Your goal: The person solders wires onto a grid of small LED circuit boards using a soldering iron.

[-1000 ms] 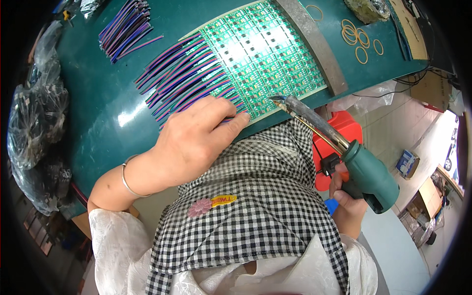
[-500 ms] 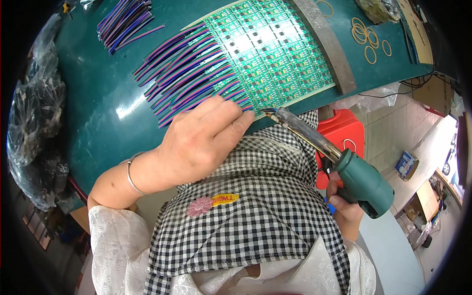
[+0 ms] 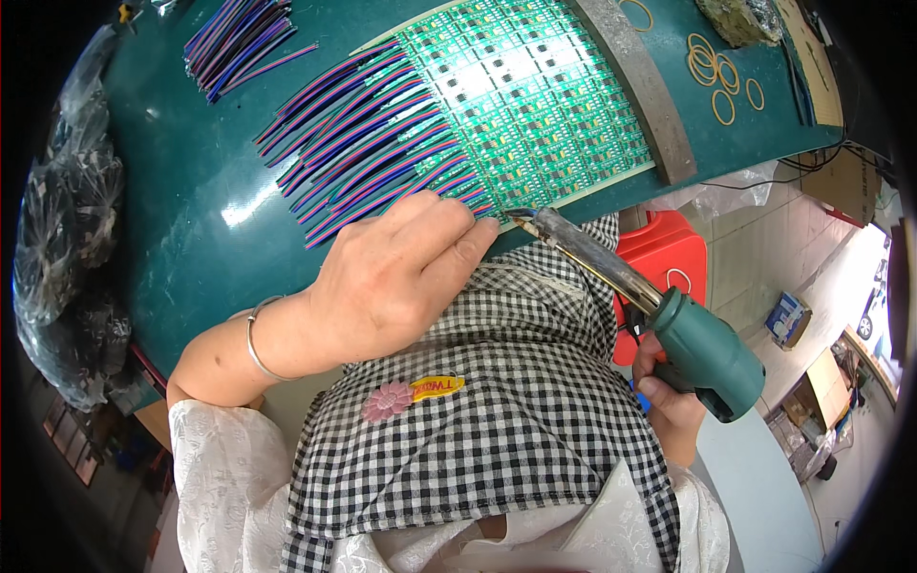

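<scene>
My right hand [image 3: 673, 406] is wrapped round the green handle of a soldering gun [image 3: 707, 353]. Its metal barrel slants up and left, and the tip is at the near corner of a sheet of green circuit boards [image 3: 535, 105]. My left hand [image 3: 401, 272] is closed, its fingertips pinched beside that tip at the same corner; what they pinch is hidden behind the fingers. Short striped wire strips [image 3: 358, 143] in blue, black and pink lie side by side along the sheet's left edge, the nearest partly under my left hand.
A metal bar [image 3: 635, 91] lies across the sheet's right side. Loose wire strips [image 3: 239, 43] are heaped at the far left, and rubber bands [image 3: 702, 62] lie at the right. Plastic bags [image 3: 72, 220] hang at the left edge. A red stool [image 3: 669, 253] stands beyond the table edge.
Hardly anything differs. Both hands and the soldering gun keep their places at the sheet's near corner; the view has shifted very slightly.
</scene>
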`<move>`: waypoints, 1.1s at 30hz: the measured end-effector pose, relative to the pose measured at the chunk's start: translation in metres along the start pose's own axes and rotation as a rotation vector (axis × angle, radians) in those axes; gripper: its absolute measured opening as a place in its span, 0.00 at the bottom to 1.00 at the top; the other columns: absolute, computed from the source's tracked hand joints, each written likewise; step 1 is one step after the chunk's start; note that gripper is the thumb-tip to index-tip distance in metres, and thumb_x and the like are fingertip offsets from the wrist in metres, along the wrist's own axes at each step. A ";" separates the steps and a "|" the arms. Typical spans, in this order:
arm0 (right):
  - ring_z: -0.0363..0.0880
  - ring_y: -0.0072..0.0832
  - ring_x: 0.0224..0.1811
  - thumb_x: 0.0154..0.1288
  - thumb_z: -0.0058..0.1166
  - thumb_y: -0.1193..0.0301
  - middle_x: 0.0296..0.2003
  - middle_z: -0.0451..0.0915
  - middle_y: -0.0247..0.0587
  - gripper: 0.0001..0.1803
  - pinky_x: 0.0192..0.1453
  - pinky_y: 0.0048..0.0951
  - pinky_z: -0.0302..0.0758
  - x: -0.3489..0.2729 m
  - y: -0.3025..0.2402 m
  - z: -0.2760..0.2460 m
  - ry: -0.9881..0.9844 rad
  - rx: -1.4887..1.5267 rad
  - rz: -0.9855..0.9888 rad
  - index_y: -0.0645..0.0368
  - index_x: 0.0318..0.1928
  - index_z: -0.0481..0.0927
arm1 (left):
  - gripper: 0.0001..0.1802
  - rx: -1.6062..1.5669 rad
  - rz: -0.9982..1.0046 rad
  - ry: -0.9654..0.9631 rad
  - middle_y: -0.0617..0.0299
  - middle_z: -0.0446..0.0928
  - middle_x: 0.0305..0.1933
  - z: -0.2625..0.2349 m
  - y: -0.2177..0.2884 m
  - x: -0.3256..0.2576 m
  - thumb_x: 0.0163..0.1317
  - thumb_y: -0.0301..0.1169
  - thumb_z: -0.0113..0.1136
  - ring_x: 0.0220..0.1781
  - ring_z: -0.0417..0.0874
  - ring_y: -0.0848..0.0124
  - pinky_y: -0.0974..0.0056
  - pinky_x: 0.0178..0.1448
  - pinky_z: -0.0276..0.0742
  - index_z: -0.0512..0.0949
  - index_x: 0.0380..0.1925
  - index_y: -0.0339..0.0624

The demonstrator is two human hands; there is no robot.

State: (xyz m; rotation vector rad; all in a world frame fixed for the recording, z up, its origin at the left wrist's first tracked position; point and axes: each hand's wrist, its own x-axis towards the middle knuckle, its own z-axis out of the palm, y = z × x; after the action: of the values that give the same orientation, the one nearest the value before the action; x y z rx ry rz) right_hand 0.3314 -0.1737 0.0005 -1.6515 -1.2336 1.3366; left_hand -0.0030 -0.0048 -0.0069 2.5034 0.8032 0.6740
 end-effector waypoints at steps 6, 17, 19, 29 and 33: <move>0.82 0.38 0.44 0.51 0.75 0.64 0.36 0.87 0.33 0.16 0.55 0.41 0.73 0.010 -0.008 0.004 -0.001 -0.127 -0.013 0.55 0.39 0.87 | 0.21 -0.004 -0.018 -0.011 0.55 0.79 0.34 -0.002 0.000 0.002 0.41 0.16 0.67 0.31 0.81 0.63 0.64 0.29 0.77 0.83 0.41 0.29; 0.78 0.42 0.47 0.50 0.74 0.63 0.42 0.84 0.36 0.20 0.53 0.42 0.73 0.007 -0.001 -0.001 -0.016 -0.211 -0.063 0.54 0.43 0.86 | 0.19 -0.009 -0.024 -0.009 0.56 0.78 0.34 -0.001 0.000 0.001 0.41 0.16 0.67 0.30 0.80 0.64 0.64 0.29 0.77 0.83 0.39 0.28; 0.78 0.42 0.47 0.49 0.74 0.63 0.43 0.84 0.37 0.21 0.53 0.42 0.74 0.007 -0.005 0.000 -0.009 -0.177 -0.050 0.55 0.44 0.86 | 0.19 -0.009 -0.027 -0.012 0.56 0.78 0.34 -0.002 0.000 0.002 0.41 0.16 0.67 0.30 0.80 0.64 0.64 0.29 0.77 0.83 0.39 0.28; 0.83 0.36 0.43 0.51 0.73 0.66 0.46 0.84 0.43 0.29 0.50 0.35 0.76 0.013 -0.022 0.010 0.053 0.495 0.087 0.64 0.53 0.81 | 0.21 -0.016 -0.035 0.002 0.56 0.77 0.34 0.000 0.001 0.002 0.40 0.17 0.67 0.30 0.79 0.64 0.63 0.29 0.76 0.83 0.40 0.28; 0.83 0.32 0.46 0.52 0.74 0.70 0.48 0.83 0.44 0.33 0.47 0.29 0.78 0.010 -0.012 -0.007 -0.112 0.478 0.067 0.68 0.58 0.76 | 0.21 -0.020 -0.036 0.001 0.56 0.77 0.34 -0.001 0.000 0.001 0.40 0.17 0.67 0.30 0.79 0.64 0.63 0.29 0.76 0.83 0.40 0.28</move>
State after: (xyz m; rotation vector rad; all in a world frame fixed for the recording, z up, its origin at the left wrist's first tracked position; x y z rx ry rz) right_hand 0.3349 -0.1601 0.0101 -1.3005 -0.8349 1.6325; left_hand -0.0031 -0.0039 -0.0063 2.4647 0.8354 0.6685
